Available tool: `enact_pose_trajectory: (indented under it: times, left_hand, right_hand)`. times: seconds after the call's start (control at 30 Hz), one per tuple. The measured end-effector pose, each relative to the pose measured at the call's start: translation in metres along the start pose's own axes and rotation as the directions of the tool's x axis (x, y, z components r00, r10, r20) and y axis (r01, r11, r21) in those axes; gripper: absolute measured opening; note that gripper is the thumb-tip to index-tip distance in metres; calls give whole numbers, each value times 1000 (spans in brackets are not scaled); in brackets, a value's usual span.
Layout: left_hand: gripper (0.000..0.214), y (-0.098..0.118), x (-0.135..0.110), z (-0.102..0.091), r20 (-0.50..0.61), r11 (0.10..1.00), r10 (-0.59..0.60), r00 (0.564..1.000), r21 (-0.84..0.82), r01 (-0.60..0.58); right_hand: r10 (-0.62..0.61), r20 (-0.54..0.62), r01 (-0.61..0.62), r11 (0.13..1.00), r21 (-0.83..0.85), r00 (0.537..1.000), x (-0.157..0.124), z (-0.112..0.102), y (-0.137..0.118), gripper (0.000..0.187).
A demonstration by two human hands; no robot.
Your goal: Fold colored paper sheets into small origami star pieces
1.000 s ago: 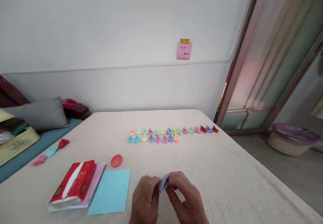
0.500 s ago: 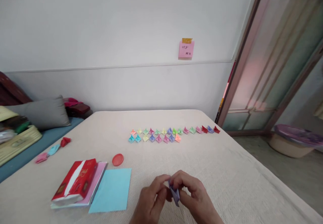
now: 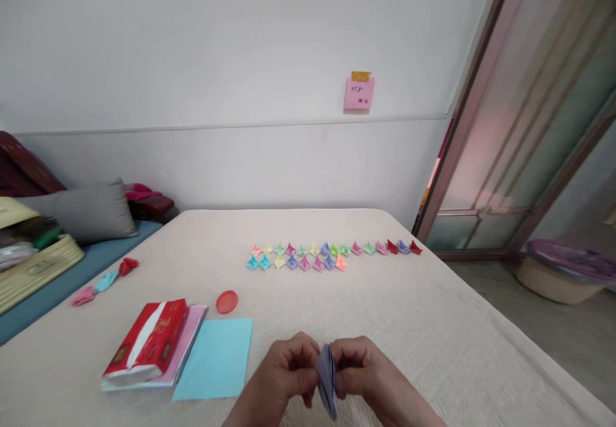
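Purple paper [image 3: 326,379] held over the cloth [image 3: 409,311], well in from its right edge. Left hand [image 3: 290,370] and right hand [image 3: 360,369] pinch opposite sides; newly turned upright, it shows layered edges, suggesting its folds remain in work

Item 1. Pink note [image 3: 359,94], 1 sheet, fixed by a strip of yellow-brown tape [image 3: 360,76] to the white wall [image 3: 216,61]. Handwriting in dark strokes, 2 lines. Upper line, towards the left: "45", then a 3rd mark, either 8 or g, cannot tell which. Lower line, towards the right: small characters, apparently Chinese; the last resembles 白, the rest too blurred to read.

Item 2. Red packet [image 3: 147,343] with white band. Gold lettering on the red, right of the band; too small to read.
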State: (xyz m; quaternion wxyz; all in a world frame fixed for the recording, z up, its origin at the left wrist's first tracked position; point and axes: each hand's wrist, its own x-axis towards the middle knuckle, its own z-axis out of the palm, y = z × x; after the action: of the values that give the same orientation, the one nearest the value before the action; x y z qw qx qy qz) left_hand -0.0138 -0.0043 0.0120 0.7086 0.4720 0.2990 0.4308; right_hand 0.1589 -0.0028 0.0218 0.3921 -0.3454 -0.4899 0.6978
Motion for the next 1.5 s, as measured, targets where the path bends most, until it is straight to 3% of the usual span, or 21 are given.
enact_pose_trajectory:
  times: [0.1, 0.23, 0.5, 0.6, 1.1, 1.27, 1.4, 1.5]
  left_hand:
    - [13, -3, -1, 0, 27, 987, -96, 995, -123, 99]
    - [13, -8, -1, -2, 23, 957, -135, 991, -258, 136]
    - [10, -6, 0, -3, 8, 945, -196, 981, -264, 191]
    - [12, -5, -1, -3, 17, 928, -204, 979, -315, 199]
    - [7, -19, 3, -6, -17, 868, -161, 987, -479, 134]
    - [10, -12, 4, 2, -43, 935, -75, 996, -351, 55]
    - [10, -13, 7, 3, -193, 982, -14, 981, -189, -23]
    - [18, -23, 12, -3, -334, 995, 74, 940, -43, -93]
  right_hand:
    - [50, 52, -54, 995, 81, 997, 0, -3, 2, 18]
    - [93, 58, -103, 972, 210, 994, 4, -5, 8, 4]
    - [99, 77, -118, 943, 310, 992, 7, -5, 12, 11]
    - [90, 104, -122, 926, 359, 991, 7, -7, 12, 14]
    - [127, -43, -104, 930, 354, 991, 15, -2, 19, 8]
    - [108, -138, -78, 976, 203, 985, 15, 0, 19, 17]
    - [8, -233, 15, 995, 97, 973, 17, 5, 18, 23]
    - [-69, -293, 96, 992, 82, 954, 21, 4, 21, 22]
